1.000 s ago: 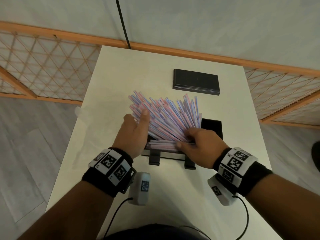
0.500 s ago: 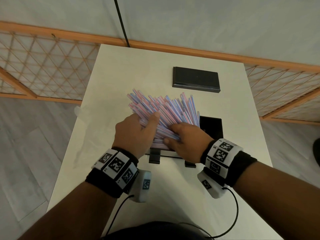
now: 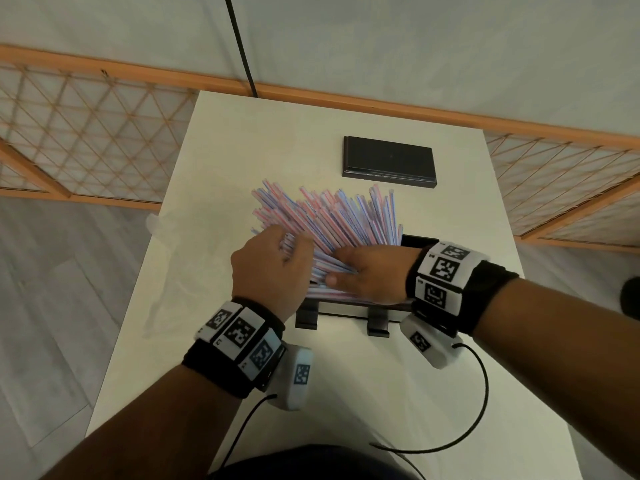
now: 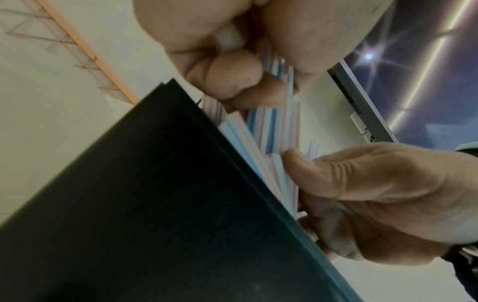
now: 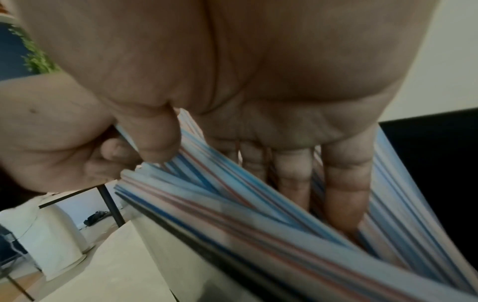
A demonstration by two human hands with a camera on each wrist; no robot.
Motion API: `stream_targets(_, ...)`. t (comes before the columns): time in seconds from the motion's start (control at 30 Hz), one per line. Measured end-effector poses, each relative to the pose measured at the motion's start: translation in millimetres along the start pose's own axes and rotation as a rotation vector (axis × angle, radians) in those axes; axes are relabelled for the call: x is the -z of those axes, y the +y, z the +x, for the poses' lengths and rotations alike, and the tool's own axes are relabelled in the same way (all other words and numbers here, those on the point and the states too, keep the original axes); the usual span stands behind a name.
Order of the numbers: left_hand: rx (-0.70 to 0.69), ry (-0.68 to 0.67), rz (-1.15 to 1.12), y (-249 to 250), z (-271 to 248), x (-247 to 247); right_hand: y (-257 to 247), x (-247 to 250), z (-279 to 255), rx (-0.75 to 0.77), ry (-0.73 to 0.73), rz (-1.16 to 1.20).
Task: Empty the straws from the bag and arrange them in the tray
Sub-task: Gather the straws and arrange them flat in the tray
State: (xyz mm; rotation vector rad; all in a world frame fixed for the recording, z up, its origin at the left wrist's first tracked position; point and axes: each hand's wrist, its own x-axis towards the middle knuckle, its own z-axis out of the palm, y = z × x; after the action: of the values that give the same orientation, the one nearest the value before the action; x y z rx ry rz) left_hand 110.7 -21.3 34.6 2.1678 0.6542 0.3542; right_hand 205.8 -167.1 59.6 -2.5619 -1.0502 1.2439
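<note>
A big fan of pink- and blue-striped straws (image 3: 332,216) lies with its near ends in the black tray (image 3: 417,241) and its far ends spread over the table. My left hand (image 3: 291,245) grips the fan's left side, fingers (image 4: 232,81) curled round several straws (image 4: 274,126). My right hand (image 3: 337,270) holds the near ends from the right, thumb (image 5: 155,139) on top and fingers (image 5: 297,175) pushed in among the straws (image 5: 232,200). The tray wall (image 4: 155,204) fills the left wrist view, with the right hand (image 4: 310,173) beyond it. Most of the tray is hidden by hands and straws.
A clear, limp plastic bag (image 3: 162,271) lies by the table's left edge. A flat black lid or box (image 3: 389,161) sits at the far side of the white table (image 3: 346,393). Wrist cables trail over the near table. An orange lattice fence (image 3: 90,133) stands behind.
Both hands have drawn closer together over the tray. The left hand moved right and curled into the straws; the right hand slid left. The fan is narrower.
</note>
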Motion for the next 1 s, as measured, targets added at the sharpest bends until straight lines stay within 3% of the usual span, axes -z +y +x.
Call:
stream_targets(0.13, 0.073, -0.003, -0.141, -13.3, 7.0, -3.1, -2.5, -5.4, 0.7, 0.053, 0.170, -0.015)
stream_targets(0.23, -0.004, -0.097, 0.079, -7.5, 1.3, 0.1, -4.5, -11.0, -1.9, 0.036, 0.194, -0.076)
stream_targets(0.33, -0.076, -0.084, 0.228, -5.4, -4.4, 5.7, -3.3, -16.1, -5.6, 0.044, 0.240, -0.094)
stream_targets(0.5, 0.016, 0.028, -0.126, -18.8, -1.9, 3.2, 2.6, -5.9, -38.2, 0.074, 0.461, 0.014)
stream_targets(0.6, 0.164, 0.024, -0.257, -22.2, 2.1, -3.0, 14.3, 1.5, -65.8, -0.108, 0.517, -0.028)
stream_targets(0.7, 0.404, -0.060, -0.443, -18.5, 9.3, -5.9, 40.3, 3.9, -83.5, -0.397, 0.393, -0.142)
stream_targets(0.8, 0.483, -0.147, -0.514, -15.9, 10.5, -12.0, 71.5, -3.1, -86.3, -0.580, 0.384, -0.049)
stream_targets(0.9, 0.428, -0.177, -0.476, -7.6, 3.1, -14.1, 82.4, -8.0, -75.3, -0.638, 0.422, 0.259)
stream_targets(1.0, 0.422, -0.232, -0.394, 3.1, -1.8, -12.2, 84.0, -0.4, -54.9, -0.545, 0.502, 0.343)
